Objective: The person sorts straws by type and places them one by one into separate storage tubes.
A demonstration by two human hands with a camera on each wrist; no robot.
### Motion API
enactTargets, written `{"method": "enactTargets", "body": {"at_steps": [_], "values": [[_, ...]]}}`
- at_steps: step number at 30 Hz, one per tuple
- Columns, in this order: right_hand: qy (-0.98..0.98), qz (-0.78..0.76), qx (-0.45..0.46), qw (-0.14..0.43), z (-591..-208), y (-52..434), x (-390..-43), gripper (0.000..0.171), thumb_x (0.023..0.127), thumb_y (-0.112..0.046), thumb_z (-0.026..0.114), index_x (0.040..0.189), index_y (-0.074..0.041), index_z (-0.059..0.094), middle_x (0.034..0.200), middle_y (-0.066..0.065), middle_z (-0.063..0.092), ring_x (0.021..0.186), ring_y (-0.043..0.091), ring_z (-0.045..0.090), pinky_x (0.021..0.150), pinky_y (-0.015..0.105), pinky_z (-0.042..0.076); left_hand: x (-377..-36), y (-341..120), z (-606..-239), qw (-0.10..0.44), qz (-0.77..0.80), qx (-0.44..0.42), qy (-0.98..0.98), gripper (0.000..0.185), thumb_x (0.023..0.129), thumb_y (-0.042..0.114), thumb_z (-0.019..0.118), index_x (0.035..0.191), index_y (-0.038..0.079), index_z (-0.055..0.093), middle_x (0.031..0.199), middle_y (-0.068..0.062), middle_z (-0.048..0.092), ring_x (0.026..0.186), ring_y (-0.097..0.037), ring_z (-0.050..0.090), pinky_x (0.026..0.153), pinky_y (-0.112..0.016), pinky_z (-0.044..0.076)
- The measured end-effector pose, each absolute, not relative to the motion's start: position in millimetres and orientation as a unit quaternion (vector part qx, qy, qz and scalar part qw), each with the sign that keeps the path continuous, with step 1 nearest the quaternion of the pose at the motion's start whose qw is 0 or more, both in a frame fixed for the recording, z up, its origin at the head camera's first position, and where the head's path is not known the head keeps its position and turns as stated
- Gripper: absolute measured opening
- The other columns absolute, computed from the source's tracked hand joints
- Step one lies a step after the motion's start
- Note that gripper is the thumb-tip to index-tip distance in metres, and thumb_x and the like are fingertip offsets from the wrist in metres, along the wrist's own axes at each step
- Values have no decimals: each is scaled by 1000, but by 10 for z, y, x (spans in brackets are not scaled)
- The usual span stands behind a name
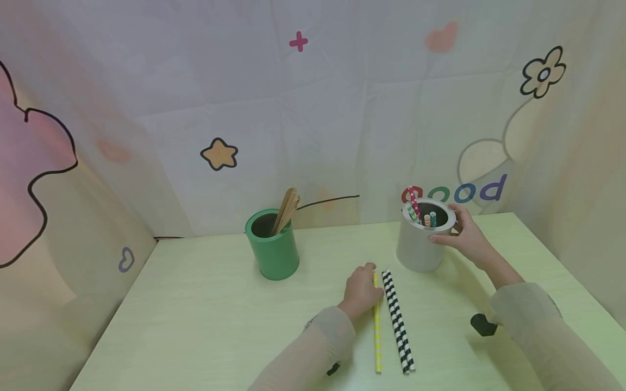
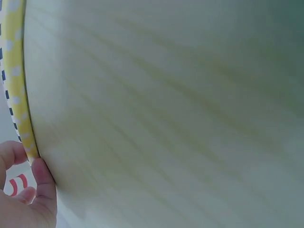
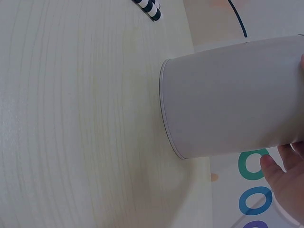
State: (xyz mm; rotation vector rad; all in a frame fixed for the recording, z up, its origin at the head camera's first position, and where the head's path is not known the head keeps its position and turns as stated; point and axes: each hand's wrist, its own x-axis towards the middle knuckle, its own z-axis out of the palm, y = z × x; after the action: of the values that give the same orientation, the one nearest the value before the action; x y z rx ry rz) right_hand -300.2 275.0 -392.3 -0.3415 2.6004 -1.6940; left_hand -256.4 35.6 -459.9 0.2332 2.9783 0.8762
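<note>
My left hand (image 1: 361, 288) pinches the far end of a yellow paper straw (image 1: 377, 336) with pale spots, which lies lengthwise on the table. In the left wrist view, thumb and finger (image 2: 45, 183) meet at that straw's end. Just right of it lie two black-and-white checkered straws (image 1: 398, 326), side by side. My right hand (image 1: 467, 239) grips the upper right side of a light grey cup (image 1: 418, 250), thumb in front and fingers at the rim. Several patterned straws stand in this cup, among them a red one with white dots (image 1: 414, 203). Its plain wall (image 3: 232, 99) fills the right wrist view.
A green cup (image 1: 275, 255) holding flat wooden sticks (image 1: 286, 209) stands at the back, left of the hands. Behind the table (image 1: 195, 315) hangs a printed cloth (image 1: 318, 136) with a star, hearts and letters. Dark pieces (image 1: 483, 325) show at the sleeves.
</note>
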Motion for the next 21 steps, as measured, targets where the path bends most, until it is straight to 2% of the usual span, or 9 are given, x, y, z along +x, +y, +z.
{"method": "enactTargets", "body": {"at_steps": [8,14,21], "values": [[834,-542,-104,5,-3917,2738,-2999,90,77,-20,68,137,-5,2,141,23,15,131,41,15,101,55,25,-2562,377,-4576,26,304,52,951,56,70,14,68,123,12,47,96,-6,59,73,-16,53,70,-29,48],[833,-542,-107,10,-3912,2743,-2996,92,78,-19,67,138,-3,-1,143,24,11,132,42,13,101,55,24,-2588,345,-4602,26,348,27,937,58,69,14,67,124,9,46,72,-1,59,59,-13,49,60,-24,45],[831,-544,-113,14,-3907,2753,-2987,91,79,-16,65,138,-3,-3,144,24,8,132,43,10,101,56,22,-2640,247,-4543,22,407,18,913,45,72,15,66,114,4,55,85,-6,66,71,-14,59,62,-24,48]]}}
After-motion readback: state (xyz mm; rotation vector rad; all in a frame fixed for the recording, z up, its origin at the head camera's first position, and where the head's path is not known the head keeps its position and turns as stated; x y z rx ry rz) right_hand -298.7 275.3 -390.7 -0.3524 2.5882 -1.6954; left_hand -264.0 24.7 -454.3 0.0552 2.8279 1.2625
